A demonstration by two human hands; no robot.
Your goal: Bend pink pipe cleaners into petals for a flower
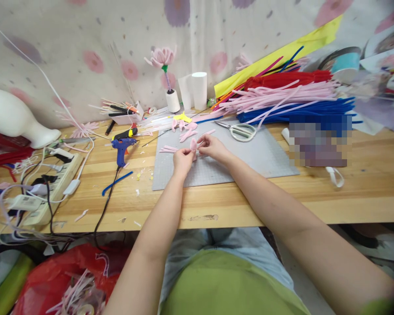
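Over the grey cutting mat (249, 162), both hands meet at a small pink pipe-cleaner petal (193, 144). My left hand (183, 159) pinches its lower part. Fingers of my right hand (212, 146) are closed together at its right side, touching it. Just behind lie several finished-looking pink pipe-cleaner loops (184, 127), and short straight pink pieces (168, 149) rest to the left. A pair of scissors (241, 131) with pale handles lies on the mat's far side.
At left are a blue glue gun (121, 151), a power strip (57, 188) with tangled cords and a white foam head (16, 116). A pipe-cleaner flower (164, 61) stands at the back. Bundles of pink pipe cleaners (282, 96) and blue pipe cleaners (302, 111) lie back right.
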